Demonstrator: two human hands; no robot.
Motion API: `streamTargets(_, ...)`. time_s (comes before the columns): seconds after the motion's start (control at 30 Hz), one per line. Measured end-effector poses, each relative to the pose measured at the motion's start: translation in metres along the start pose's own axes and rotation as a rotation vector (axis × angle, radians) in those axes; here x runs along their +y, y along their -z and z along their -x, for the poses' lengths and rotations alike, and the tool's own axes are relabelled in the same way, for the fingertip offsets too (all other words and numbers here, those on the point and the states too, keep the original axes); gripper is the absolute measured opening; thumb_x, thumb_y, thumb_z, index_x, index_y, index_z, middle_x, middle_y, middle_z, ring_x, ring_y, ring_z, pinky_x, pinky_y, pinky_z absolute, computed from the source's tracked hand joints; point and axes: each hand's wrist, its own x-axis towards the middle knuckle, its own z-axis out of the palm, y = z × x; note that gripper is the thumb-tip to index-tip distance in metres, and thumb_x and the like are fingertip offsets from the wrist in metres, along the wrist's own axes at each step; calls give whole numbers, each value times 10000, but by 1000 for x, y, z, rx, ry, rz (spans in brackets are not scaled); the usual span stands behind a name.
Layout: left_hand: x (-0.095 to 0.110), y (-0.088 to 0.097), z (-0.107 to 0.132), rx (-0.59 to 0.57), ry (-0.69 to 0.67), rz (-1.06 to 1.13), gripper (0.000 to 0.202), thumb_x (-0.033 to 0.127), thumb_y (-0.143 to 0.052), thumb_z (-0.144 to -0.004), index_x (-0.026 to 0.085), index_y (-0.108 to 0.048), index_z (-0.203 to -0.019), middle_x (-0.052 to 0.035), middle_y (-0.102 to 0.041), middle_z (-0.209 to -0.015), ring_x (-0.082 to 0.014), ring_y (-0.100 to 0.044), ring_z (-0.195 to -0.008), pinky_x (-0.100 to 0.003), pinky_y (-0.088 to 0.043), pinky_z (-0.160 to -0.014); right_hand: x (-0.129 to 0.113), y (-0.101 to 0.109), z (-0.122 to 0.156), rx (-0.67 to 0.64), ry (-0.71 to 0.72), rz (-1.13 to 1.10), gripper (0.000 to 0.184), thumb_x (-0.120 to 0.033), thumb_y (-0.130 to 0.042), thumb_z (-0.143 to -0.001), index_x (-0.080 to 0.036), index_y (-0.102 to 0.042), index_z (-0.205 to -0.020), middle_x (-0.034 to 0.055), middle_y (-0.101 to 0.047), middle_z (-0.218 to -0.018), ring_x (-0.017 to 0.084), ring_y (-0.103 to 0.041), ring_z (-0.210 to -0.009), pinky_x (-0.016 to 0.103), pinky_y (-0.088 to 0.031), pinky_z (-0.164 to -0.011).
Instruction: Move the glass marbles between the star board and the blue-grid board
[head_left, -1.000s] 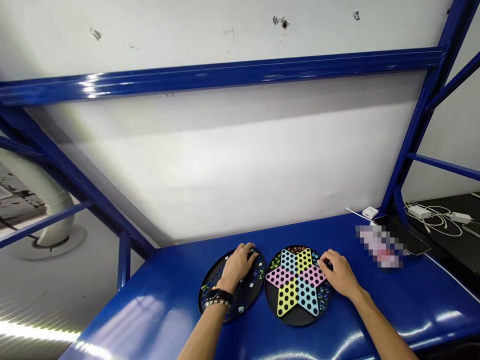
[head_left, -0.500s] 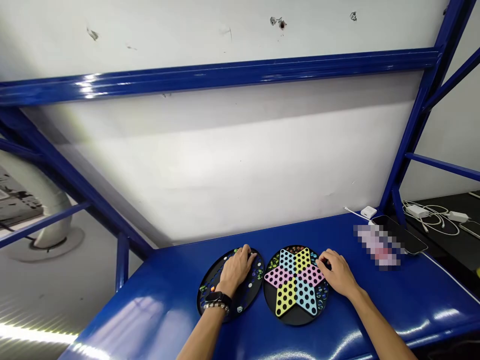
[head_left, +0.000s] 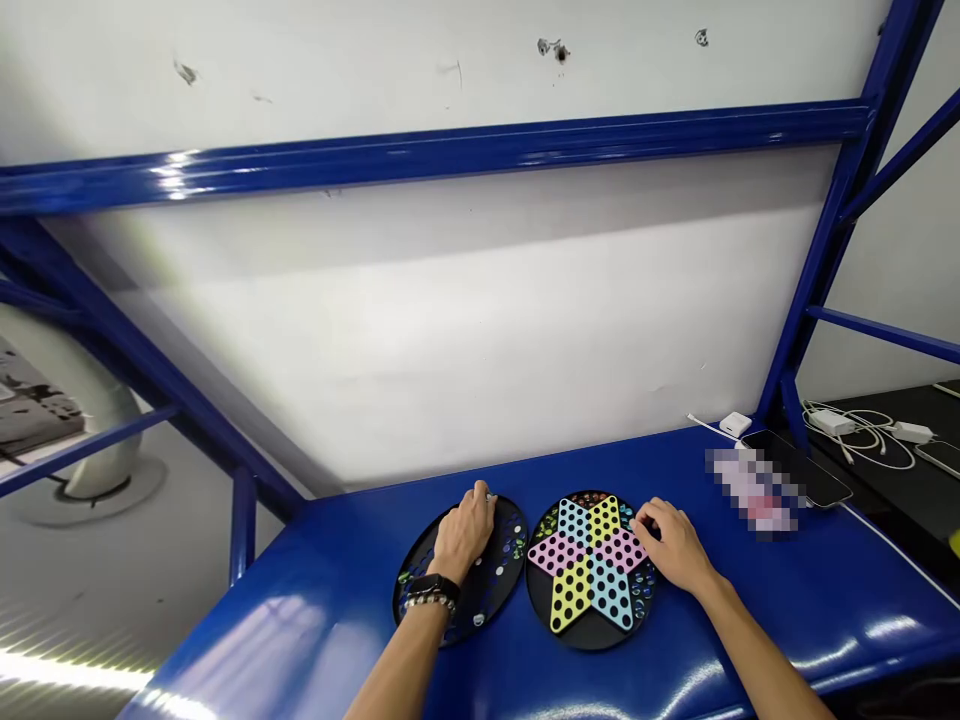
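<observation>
A round black Chinese checkers board [head_left: 589,634] lies with its yellow, pink and blue star of holes facing up. Glass marbles [head_left: 641,590] sit in the pockets around the star. To its left is a round black tray [head_left: 469,622] with scattered marbles in it. My left hand [head_left: 466,525], wearing a dark band and a bead bracelet, is over the tray's far part. Its fingers are pinched on a small pale marble [head_left: 490,496] at the tips. My right hand [head_left: 673,545] rests at the board's right edge, fingers curled; what they hold, if anything, is hidden.
Both discs lie on a glossy blue tabletop [head_left: 337,590] against a white wall. To the right are a phone [head_left: 799,470], a white charger [head_left: 735,425] and a blurred-out item. Blue metal frame bars [head_left: 450,155] cross above and stand at both sides.
My left hand has shifted slightly left and away from me over the tray, and a small pale marble now shows at its fingertips. My right hand has stayed at the board's edge.
</observation>
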Motion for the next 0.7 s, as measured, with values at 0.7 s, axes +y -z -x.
streamTargets(0.7, -5, 12, 43, 86, -4, 591, 396, 490, -288, -1001, 217, -573, -1041, -49, -715, -891, -236, -691, -842, -329, -498, -742, -3, 2, 1, 0, -10, 15, 282, -370, -468, -990, -242, -575, -763, 0, -649, -836, 185, -621, -825, 329, -417, -773)
